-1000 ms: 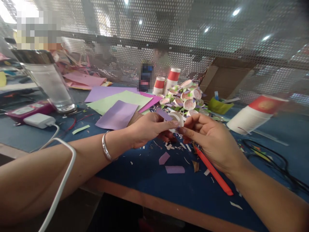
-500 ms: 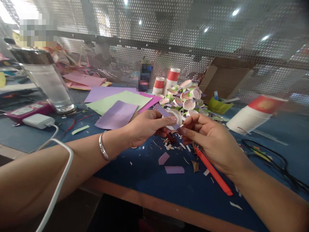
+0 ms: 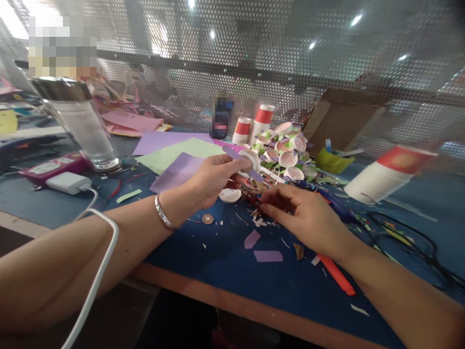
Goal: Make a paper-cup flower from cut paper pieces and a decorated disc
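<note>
My left hand, with a silver bangle on the wrist, is closed on a small white paper disc with a purple paper strip across it, held a little above the blue table. My right hand is lowered palm down onto the table, its fingertips pinched among small paper scraps; what they hold is too small to name. A second white disc lies on the table just below my left hand.
A heap of cut paper discs lies behind the hands, with red-and-white paper cups beyond and one cup on its side at right. Coloured paper sheets, a glass jar, a charger with white cable, an orange pen and black cables surround them.
My right hand has let go of the disc and dropped to the scraps on the table. My left hand has lifted the disc with the purple strip slightly up and left.
</note>
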`<state>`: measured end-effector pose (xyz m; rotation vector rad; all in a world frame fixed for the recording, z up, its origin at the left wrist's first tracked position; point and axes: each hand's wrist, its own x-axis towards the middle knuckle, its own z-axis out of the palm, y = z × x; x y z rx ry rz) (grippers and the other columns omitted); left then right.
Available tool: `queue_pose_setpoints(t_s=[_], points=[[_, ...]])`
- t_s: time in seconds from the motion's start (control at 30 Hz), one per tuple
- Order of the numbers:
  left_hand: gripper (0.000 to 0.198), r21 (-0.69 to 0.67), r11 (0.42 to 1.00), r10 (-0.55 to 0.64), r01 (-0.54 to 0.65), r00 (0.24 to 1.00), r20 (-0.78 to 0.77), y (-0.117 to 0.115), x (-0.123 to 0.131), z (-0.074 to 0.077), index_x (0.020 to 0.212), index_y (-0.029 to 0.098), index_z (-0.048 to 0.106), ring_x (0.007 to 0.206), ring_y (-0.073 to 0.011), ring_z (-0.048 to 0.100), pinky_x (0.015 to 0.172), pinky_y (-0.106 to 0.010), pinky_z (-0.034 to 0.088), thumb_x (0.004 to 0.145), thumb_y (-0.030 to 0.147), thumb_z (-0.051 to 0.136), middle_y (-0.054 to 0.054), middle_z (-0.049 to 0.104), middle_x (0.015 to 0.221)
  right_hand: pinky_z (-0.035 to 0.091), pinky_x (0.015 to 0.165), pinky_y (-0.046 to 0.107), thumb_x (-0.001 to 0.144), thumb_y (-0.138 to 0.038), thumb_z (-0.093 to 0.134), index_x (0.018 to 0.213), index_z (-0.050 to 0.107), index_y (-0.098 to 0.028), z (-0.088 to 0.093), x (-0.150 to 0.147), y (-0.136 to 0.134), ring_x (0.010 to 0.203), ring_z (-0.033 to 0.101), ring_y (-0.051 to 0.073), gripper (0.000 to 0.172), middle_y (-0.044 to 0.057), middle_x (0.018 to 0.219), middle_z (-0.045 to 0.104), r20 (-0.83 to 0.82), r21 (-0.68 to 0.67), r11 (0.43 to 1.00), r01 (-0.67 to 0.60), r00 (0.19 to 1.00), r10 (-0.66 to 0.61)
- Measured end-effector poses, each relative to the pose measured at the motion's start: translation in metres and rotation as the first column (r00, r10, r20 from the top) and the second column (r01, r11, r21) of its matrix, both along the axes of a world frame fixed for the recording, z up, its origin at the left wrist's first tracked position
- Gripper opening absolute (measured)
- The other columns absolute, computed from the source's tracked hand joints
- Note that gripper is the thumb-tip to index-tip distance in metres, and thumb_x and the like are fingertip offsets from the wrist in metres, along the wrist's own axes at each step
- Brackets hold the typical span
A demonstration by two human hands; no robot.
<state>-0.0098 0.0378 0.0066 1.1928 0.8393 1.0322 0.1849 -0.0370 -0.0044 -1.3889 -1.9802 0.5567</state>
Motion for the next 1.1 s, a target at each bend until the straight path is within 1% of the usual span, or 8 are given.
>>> queue_pose_setpoints(t_s=[0.17, 0.3, 0.43, 0.57, 0.67, 0.77, 0.9, 1.1], points=[[0.017, -0.003, 1.000, 0.020, -0.020, 0.999, 0.039, 0.007, -0.005, 0.003, 0.075, 0.016, 0.060, 0.061, -0.0075, 0.056, 0.062, -0.025, 0.045, 0.090, 0.022, 0.068, 0.001, 0.057, 0.068, 0.052, 0.082, 0.040, 0.094, -0.020, 0.057, 0.098, 0.068, -0.019, 0.004, -0.018, 0.008, 0.091, 0.069, 0.025, 0.012, 0.009, 0.098, 0.074, 0.471, 0.098, 0.978, -0.185, 0.874, 0.118], [0.017, -0.034, 0.999, 0.044, -0.042, 0.997, 0.061, 0.012, -0.008, 0.004, 0.076, 0.016, 0.060, 0.061, -0.0085, 0.058, 0.065, -0.028, 0.047, 0.089, 0.021, 0.070, 0.001, 0.058, 0.066, 0.048, 0.085, 0.049, 0.092, -0.016, 0.055, 0.103, 0.069, -0.013, 0.004, -0.036, 0.019, 0.097, 0.065, 0.035, 0.018, 0.018, 0.102, 0.071, 0.536, 0.075, 0.975, -0.208, 0.833, 0.136], [0.016, -0.040, 0.998, 0.060, -0.058, 0.997, 0.047, 0.019, -0.013, 0.001, 0.078, 0.016, 0.063, 0.061, -0.0101, 0.057, 0.063, -0.029, 0.046, 0.087, 0.023, 0.074, -0.001, 0.061, 0.067, 0.044, 0.088, 0.051, 0.092, -0.015, 0.052, 0.102, 0.069, -0.013, 0.001, -0.045, 0.030, 0.098, 0.061, 0.035, 0.020, 0.020, 0.104, 0.069, 0.503, 0.064, 0.978, -0.198, 0.853, 0.139], [0.016, -0.003, 0.998, 0.062, -0.062, 0.996, 0.060, 0.023, -0.015, -0.002, 0.079, 0.016, 0.064, 0.062, -0.0102, 0.058, 0.062, -0.028, 0.047, 0.086, 0.024, 0.076, -0.002, 0.062, 0.070, 0.041, 0.088, 0.048, 0.090, -0.017, 0.054, 0.090, 0.067, -0.016, 0.000, -0.045, 0.036, 0.091, 0.058, 0.029, 0.013, 0.015, 0.095, 0.065, 0.352, 0.024, 0.989, -0.147, 0.927, 0.129], [0.015, 0.023, 0.996, 0.081, -0.083, 0.994, 0.079, 0.021, -0.014, 0.002, 0.078, 0.014, 0.063, 0.060, -0.0083, 0.058, 0.061, -0.025, 0.047, 0.090, 0.019, 0.071, -0.001, 0.060, 0.067, 0.043, 0.079, 0.040, 0.086, -0.024, 0.065, 0.084, 0.065, -0.019, 0.001, -0.039, 0.039, 0.078, 0.056, 0.022, 0.005, 0.006, 0.082, 0.062, 0.144, -0.095, 0.986, -0.134, 0.979, 0.147], [0.015, 0.029, 0.992, 0.117, -0.121, 0.986, 0.119, 0.018, -0.014, 0.008, 0.078, 0.012, 0.063, 0.057, -0.0067, 0.057, 0.060, -0.023, 0.047, 0.093, 0.015, 0.065, 0.000, 0.059, 0.066, 0.043, 0.061, 0.030, 0.085, -0.042, 0.068, 0.088, 0.061, -0.021, 0.004, -0.028, 0.038, 0.063, 0.050, 0.014, 0.022, 0.000, 0.074, 0.057, -0.152, -0.262, 0.954, -0.143, 0.983, 0.106], [0.012, -0.002, 0.984, 0.174, -0.176, 0.973, 0.153, 0.019, -0.013, 0.010, 0.081, 0.011, 0.064, 0.055, -0.0060, 0.056, 0.059, -0.022, 0.047, 0.093, 0.014, 0.066, -0.001, 0.062, 0.070, 0.037, 0.050, 0.023, 0.080, -0.052, 0.071, 0.085, 0.053, -0.022, 0.011, -0.010, 0.033, 0.058, 0.044, 0.009, 0.035, -0.003, 0.073, 0.048, -0.490, -0.390, 0.907, -0.161, 0.870, -0.056], [0.013, -0.180, 0.982, 0.095, -0.062, 0.979, 0.180, 0.014, -0.006, 0.005, 0.087, 0.013, 0.063, 0.063, -0.0133, 0.066, 0.065, -0.029, 0.054, 0.096, 0.022, 0.062, -0.005, 0.067, 0.077, 0.038, 0.048, 0.018, 0.068, -0.044, 0.088, 0.078, 0.058, -0.020, 0.019, 0.000, 0.027, 0.057, 0.044, 0.006, 0.040, -0.005, 0.070, 0.048, -0.690, -0.447, 0.865, -0.229, 0.703, -0.170]])
